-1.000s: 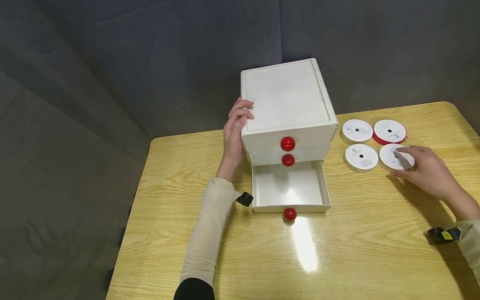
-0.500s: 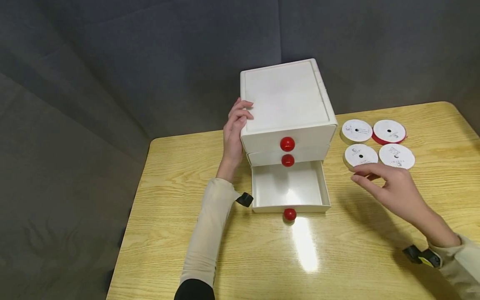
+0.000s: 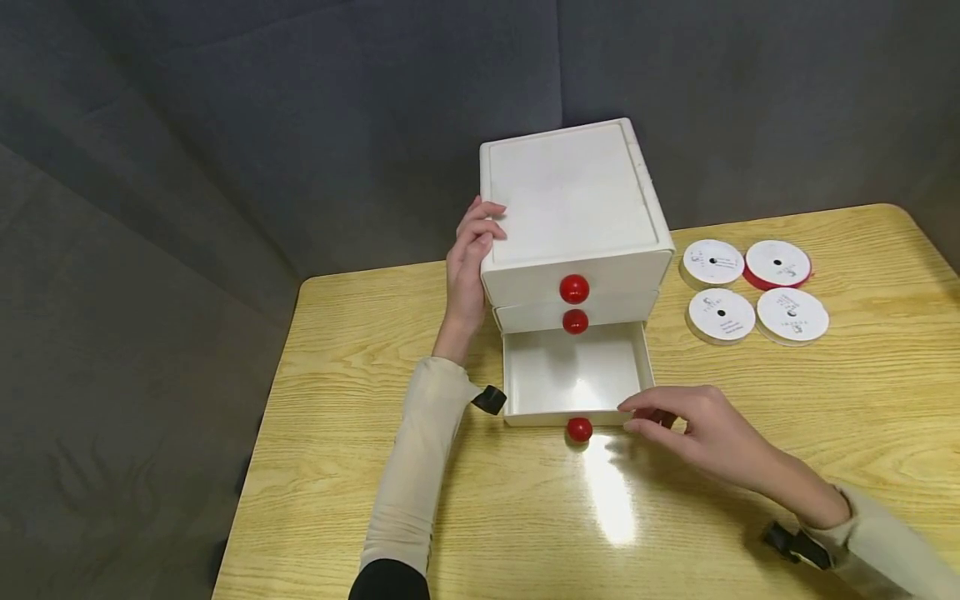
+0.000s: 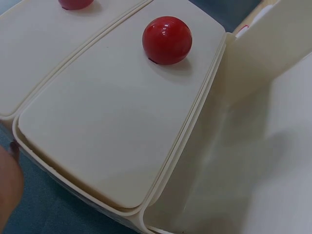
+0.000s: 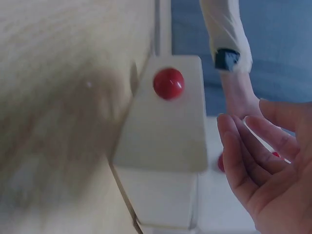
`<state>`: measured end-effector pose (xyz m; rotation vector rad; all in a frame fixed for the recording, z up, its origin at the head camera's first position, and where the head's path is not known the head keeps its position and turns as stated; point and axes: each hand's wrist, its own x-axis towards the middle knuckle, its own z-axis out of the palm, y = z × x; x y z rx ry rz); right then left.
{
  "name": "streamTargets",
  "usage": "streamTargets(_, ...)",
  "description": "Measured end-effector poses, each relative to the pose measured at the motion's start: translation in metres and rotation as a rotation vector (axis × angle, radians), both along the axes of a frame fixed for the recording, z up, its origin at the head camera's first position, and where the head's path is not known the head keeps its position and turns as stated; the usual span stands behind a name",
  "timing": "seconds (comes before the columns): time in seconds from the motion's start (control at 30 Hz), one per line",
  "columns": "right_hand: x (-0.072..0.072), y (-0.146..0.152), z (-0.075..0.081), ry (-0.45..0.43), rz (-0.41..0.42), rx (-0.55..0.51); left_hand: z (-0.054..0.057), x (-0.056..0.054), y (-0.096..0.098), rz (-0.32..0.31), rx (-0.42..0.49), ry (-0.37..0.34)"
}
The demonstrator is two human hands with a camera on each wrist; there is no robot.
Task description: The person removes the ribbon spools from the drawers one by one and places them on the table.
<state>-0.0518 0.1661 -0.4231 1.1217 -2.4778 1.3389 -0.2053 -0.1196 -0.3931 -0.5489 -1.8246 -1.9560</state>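
A white drawer cabinet point(image 3: 573, 196) stands at the back of the table, its bottom drawer point(image 3: 573, 375) pulled out and its upper two drawers closed. My left hand point(image 3: 468, 271) grips the cabinet's left side, fingertips bent over the top edge; in the left wrist view only part of that hand point(image 4: 9, 185) shows. Near the drawer's front right corner is my right hand point(image 3: 712, 433), holding nothing, thumb and fingers apart. The right wrist view shows this hand point(image 5: 273, 170) with loosely bent fingers. The drawer's red knob point(image 3: 580, 430) lies left of its fingertips.
Several white-faced ribbon spools lie right of the cabinet, among them one with red ribbon point(image 3: 777, 262) and a front right one point(image 3: 792, 317). Two more red knobs, the upper point(image 3: 574, 289) and middle point(image 3: 575, 322), stick out above the drawer. A dark curtain point(image 3: 375, 125) hangs behind.
My right hand has moved left and toward the front, from the front right spool to the open drawer's corner. The spools and cabinet look unmoved, and my left hand stays put.
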Motion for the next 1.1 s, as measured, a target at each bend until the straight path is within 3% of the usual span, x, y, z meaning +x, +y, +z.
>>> streamTargets(0.4, 0.006, -0.024, -0.025, -0.092, 0.114, -0.008, 0.0, 0.0, 0.0, -0.005, 0.008, -0.025)
streamTargets(0.63, 0.01, -0.035, -0.035, -0.141, 0.093, 0.066, 0.001, 0.0, 0.0, 0.003, -0.001, -0.018)
streamTargets(1.1, 0.011, -0.046, -0.048, -0.079, 0.006, 0.119, 0.001, 0.001, 0.001, 0.0, -0.004, -0.014)
